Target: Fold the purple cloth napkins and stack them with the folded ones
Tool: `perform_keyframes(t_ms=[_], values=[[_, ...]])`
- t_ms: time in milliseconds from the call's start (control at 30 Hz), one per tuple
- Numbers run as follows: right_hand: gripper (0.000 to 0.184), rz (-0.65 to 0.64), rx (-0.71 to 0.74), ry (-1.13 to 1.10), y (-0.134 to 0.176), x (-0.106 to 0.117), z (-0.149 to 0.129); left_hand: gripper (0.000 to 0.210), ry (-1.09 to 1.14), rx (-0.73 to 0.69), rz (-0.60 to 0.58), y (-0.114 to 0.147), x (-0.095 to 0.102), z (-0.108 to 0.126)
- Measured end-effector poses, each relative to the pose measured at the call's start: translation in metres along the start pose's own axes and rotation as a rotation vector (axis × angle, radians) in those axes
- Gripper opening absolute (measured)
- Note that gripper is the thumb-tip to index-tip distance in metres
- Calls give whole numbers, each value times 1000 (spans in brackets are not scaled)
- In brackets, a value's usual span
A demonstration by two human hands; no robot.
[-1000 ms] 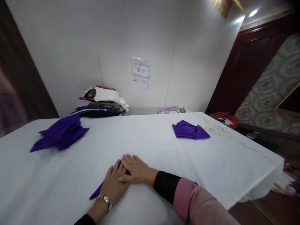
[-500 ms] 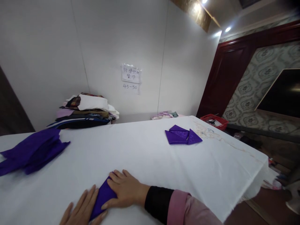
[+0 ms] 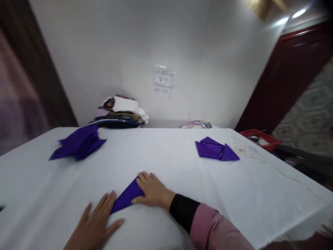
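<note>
A purple cloth napkin, folded into a narrow pointed shape, lies flat on the white-covered table. My right hand rests palm down on its upper right end, fingers stretched out and hiding that end. At the lower left tip, my left hand lies with fingers extended and thumb apart, its fingertips over or right beside the cloth. Farther back on the right sits another purple napkin, folded with pointed corners. A loose, crumpled heap of purple cloth is at the back left.
Behind the table's far edge, a stack of folded clothes stands against the wall, with a smaller cloth pile to its right. A red basket is beyond the right edge. A paper sign hangs on the wall.
The view has swung left, so the scene sits farther right. My left hand's fingers have spread a little, its thumb now away from the napkin; my right hand still presses on it.
</note>
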State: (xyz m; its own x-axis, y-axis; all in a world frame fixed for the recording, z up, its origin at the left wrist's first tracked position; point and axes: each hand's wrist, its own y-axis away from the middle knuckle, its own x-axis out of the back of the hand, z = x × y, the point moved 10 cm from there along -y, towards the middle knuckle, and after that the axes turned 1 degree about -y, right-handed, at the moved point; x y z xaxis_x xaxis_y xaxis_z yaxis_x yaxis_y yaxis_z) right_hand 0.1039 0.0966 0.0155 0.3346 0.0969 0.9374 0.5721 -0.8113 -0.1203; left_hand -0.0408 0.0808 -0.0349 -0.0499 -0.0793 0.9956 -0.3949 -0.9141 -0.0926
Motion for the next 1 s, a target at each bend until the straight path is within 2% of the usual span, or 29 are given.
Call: perform_keyframes(t_ms=[67,167,267,333,467,667,1000], values=[[79,-50,-24,-20,0,-7,4,75,17,3,-61,6,6,5],[80,-98,-41,-22,0,-17,9,70,68,23,-37,15,18,4],[81,-118,-45,7,1,-25,13,61,148,80,26,26,26,-7],[81,-123,-46,35,2,-29,15,54,213,116,110,32,35,-14],[80,-115,-46,82,4,-33,17,35,332,113,232,32,49,-14],[81,-126,-58,107,4,-33,17,10,398,171,192,18,49,-8],[79,-128,-61,112,5,-33,18,18,436,230,196,24,42,-15]])
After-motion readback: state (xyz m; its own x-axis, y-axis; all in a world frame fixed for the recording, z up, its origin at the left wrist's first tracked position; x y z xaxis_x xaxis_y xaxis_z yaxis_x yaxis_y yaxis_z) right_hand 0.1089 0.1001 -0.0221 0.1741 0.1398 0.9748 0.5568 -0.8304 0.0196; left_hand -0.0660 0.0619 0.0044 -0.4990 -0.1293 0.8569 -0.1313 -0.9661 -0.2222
